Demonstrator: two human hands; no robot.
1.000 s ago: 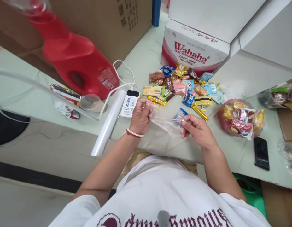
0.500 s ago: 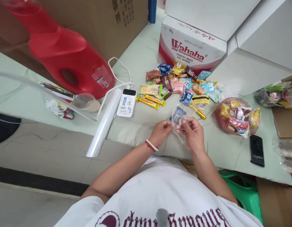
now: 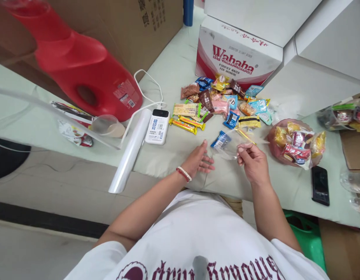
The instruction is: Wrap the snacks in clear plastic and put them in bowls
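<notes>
My right hand (image 3: 252, 161) pinches the edge of a clear plastic bag (image 3: 231, 149) that lies on the pale green table (image 3: 174, 70). A small blue snack packet (image 3: 220, 140) sits by or under the bag's far end; I cannot tell which. My left hand (image 3: 199, 160) rests just left of the bag with fingers stretched out and nothing in it; a bead bracelet circles its wrist. Beyond both hands lies a loose pile of wrapped snacks (image 3: 223, 103).
A filled bag of snacks (image 3: 296, 144) and a black phone (image 3: 320, 185) lie to the right. A roll of clear bags (image 3: 131, 149), a white power bank (image 3: 156, 126) with cable, a red jug (image 3: 81, 74) and a Wahaha box (image 3: 236, 58) stand left and behind.
My left hand has let go of the clear bag and opened beside it. My right hand moved right, still pinching the bag.
</notes>
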